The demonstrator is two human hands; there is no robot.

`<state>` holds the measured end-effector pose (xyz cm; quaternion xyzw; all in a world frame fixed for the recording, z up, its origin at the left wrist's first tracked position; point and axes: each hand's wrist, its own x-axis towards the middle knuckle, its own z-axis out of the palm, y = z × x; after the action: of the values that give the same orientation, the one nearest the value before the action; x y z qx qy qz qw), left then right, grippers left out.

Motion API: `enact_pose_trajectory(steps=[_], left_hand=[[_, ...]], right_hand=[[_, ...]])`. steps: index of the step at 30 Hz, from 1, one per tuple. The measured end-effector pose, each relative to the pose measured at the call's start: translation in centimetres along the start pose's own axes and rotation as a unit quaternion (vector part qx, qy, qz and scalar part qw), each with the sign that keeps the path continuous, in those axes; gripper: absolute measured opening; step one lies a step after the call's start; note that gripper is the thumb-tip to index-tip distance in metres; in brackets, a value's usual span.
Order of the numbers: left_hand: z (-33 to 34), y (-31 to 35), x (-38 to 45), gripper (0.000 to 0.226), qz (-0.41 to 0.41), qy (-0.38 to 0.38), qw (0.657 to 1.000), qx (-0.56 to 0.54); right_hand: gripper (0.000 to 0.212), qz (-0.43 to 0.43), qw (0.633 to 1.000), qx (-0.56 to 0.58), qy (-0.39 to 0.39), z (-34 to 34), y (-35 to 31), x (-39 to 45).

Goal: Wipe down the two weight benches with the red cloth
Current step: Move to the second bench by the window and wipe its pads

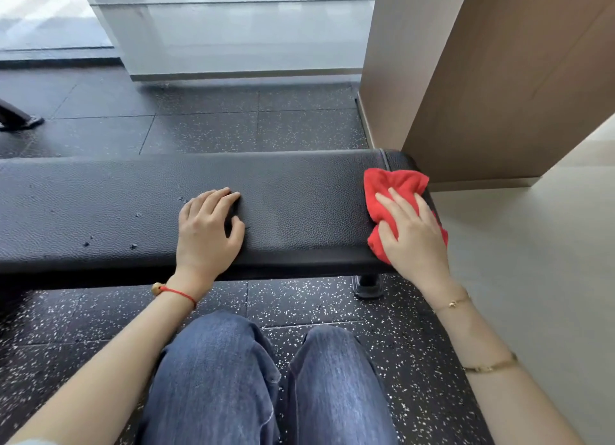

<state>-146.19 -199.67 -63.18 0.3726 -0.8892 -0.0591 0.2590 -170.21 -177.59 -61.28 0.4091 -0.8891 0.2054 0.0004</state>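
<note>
We press the red cloth flat under our right hand at the bench end; our left hand, fingers spread and holding nothing, braces the pad beside it for steadiness.

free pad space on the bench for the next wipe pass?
Bare pad between the left hand and the cloth, and a long stretch of bench left of the left hand, with only small scuffs. Crowded at the right end: the right hand presses the cloth flat there.
</note>
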Motion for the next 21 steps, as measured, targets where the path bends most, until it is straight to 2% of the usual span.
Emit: enact_pose_trajectory(steps=[4,9,15,18,21], left_hand=[[0.1,0.1,-0.1,0.042,-0.002,0.0,1.0,0.005],[0.0,0.3,0.1,0.041,-0.006,-0.001,1.0,0.006],[0.0,0.1,0.2,0.041,-0.003,-0.002,1.0,0.003],[0.0,0.1,0.1,0.042,-0.004,-0.001,1.0,0.005],[0.2,0.1,0.1,0.042,-0.003,-0.002,1.0,0.009]], right_hand=[[0.049,0.026,0.999,-0.019,-0.003,-0.1,1.1,4.7],[0.051,0.057,0.997,-0.031,-0.05,0.6,-0.4,11.3],[0.052,-0.064,0.996,-0.036,-0.048,0.6,-0.9,4.0],[0.051,-0.064,0.997,-0.024,-0.03,0.0,0.6,1.3],[0.05,-0.033,0.999,-0.029,-0.021,0.0,1.6,3.5]])
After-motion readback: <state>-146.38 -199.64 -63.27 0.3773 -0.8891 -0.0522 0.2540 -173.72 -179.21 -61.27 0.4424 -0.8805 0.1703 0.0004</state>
